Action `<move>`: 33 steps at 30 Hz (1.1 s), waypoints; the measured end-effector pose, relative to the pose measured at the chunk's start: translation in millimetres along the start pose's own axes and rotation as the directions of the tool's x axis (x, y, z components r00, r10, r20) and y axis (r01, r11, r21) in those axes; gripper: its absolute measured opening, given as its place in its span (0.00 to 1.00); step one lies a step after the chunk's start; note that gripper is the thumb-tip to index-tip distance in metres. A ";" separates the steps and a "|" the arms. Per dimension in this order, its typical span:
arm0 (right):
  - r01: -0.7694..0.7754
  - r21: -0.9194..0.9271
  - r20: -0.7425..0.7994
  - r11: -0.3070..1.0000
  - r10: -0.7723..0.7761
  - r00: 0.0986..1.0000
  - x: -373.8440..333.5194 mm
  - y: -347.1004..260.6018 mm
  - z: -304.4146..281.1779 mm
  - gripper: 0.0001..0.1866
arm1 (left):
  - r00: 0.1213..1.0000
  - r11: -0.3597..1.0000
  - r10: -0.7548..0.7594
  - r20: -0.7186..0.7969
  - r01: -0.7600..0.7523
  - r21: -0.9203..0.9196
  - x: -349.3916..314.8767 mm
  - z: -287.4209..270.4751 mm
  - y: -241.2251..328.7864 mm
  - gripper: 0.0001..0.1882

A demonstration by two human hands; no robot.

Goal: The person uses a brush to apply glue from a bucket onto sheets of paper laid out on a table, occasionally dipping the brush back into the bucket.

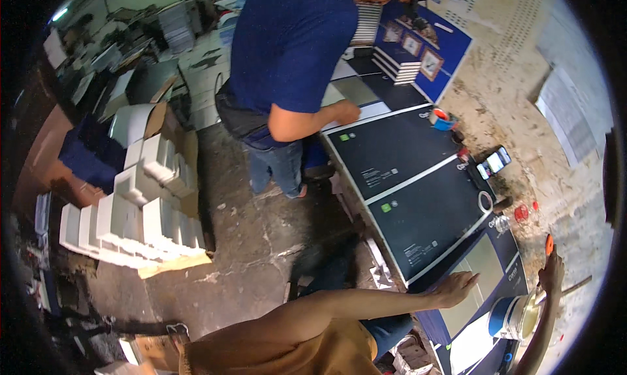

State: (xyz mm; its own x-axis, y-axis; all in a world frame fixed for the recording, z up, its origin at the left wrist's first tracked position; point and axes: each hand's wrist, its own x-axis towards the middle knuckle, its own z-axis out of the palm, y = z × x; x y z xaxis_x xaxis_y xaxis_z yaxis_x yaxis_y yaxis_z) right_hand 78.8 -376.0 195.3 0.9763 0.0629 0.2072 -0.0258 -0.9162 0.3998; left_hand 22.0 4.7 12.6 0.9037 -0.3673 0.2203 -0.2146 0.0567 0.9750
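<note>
My left hand (pixel 457 290) lies with its fingers stretched out on a grey board (pixel 488 260). Beneath that board spreads a dark blue cover sheet (pixel 513 280). My right hand (pixel 552 274) is closed round an orange-handled tool (pixel 549 245), whose handle end sticks out above the fist; its working end cannot be made out. Close beside this hand stands a white and blue bucket (pixel 509 317), with a stick (pixel 577 286) at its rim. White paper sheets (pixel 471 345) lie on the near part of the table.
Two dark printed panels (pixel 424 228) cover the middle of the table. A phone (pixel 494 163), tape rolls (pixel 484 202) and red lids line the right side. Across from me a person in a blue shirt (pixel 287 55) works. White stacked blocks (pixel 130 218) stand left on the floor.
</note>
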 end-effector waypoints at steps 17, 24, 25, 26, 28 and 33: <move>-0.345 0.732 -0.172 0.587 0.650 0.741 -101.8 -33.3 -16.5 0.19 | 0.990 0.994 0.104 0.094 -0.107 0.023 -13.5 -4.9 -24.2 0.20; 0.079 0.984 0.117 -0.158 0.919 0.376 -102.1 -134.4 22.5 0.10 | 0.985 0.983 0.171 -0.019 -0.172 -0.068 -4.1 -18.7 -13.7 0.18; 0.006 0.972 0.213 -0.233 0.901 0.378 -92.5 -147.0 27.3 0.07 | 0.987 0.985 0.160 -0.011 -0.160 -0.064 -5.2 -17.6 -10.9 0.17; -0.084 0.988 0.152 -0.129 0.903 0.401 -86.9 -155.6 35.6 0.06 | 0.989 0.987 0.148 -0.007 -0.148 -0.060 -6.3 -15.5 -9.0 0.17; -0.102 0.994 0.021 0.033 0.875 0.484 -66.3 -192.4 47.8 0.06 | 0.979 0.979 0.191 -0.076 -0.195 -0.057 -6.7 -11.3 -14.9 0.14; -0.502 0.715 -0.096 0.486 0.780 0.618 -93.7 -181.7 66.6 0.17 | 0.993 0.993 0.115 -0.031 -0.115 -0.013 -10.5 -14.9 -17.3 0.18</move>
State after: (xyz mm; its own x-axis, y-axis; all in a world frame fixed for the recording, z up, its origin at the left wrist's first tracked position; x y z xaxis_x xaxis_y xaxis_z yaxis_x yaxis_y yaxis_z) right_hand 6.4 -241.8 43.9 0.5631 -0.6377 0.5256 -0.3487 -0.7600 -0.5485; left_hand 21.8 21.4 -6.2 0.8840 -0.3294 0.3318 -0.3127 0.1109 0.9434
